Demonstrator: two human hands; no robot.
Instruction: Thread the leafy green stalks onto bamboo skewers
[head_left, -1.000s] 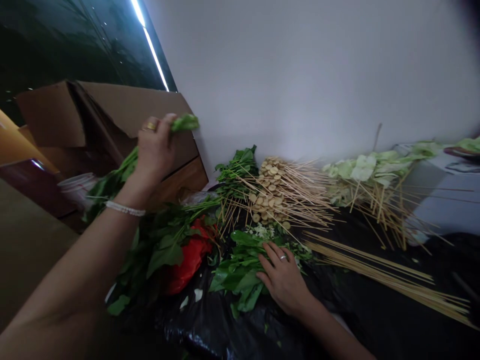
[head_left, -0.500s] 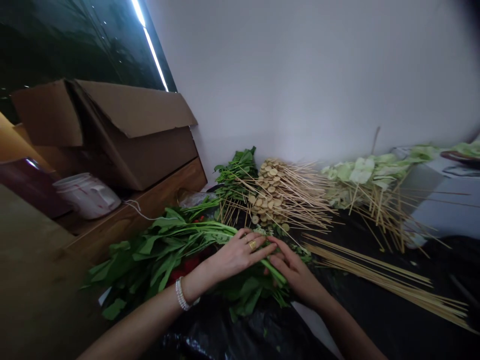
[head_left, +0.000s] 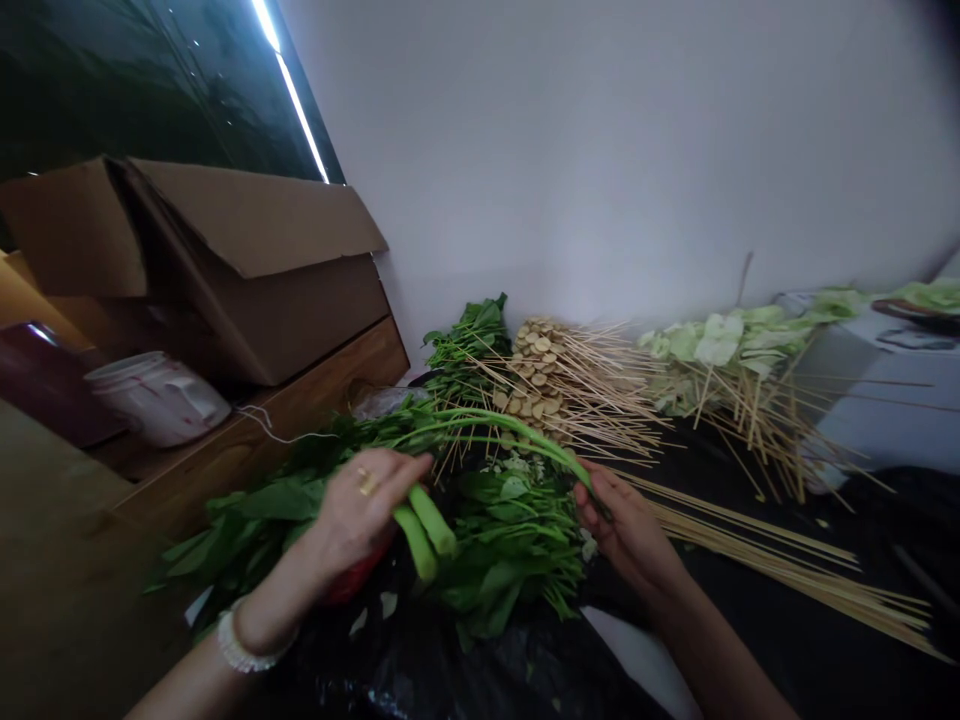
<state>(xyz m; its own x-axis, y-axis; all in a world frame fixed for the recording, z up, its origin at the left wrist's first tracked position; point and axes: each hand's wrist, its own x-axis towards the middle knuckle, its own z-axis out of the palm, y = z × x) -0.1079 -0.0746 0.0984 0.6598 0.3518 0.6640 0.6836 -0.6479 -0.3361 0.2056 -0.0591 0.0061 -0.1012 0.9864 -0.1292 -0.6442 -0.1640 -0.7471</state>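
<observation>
Stalks [head_left: 432, 518] sit gripped in the left hand [head_left: 364, 510], 2 thick ends showing; the right hand [head_left: 619, 515] pinches 1 curved stem [head_left: 556, 453] above the leaf pile [head_left: 517, 555], where gentle pressure should avoid snapping.

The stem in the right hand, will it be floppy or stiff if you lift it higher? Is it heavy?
The stem looks bendy rather than stiff, since it arches from the right hand. It's probably light, being so thin.

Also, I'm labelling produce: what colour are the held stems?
Light green stems, seen in the head view.
</observation>
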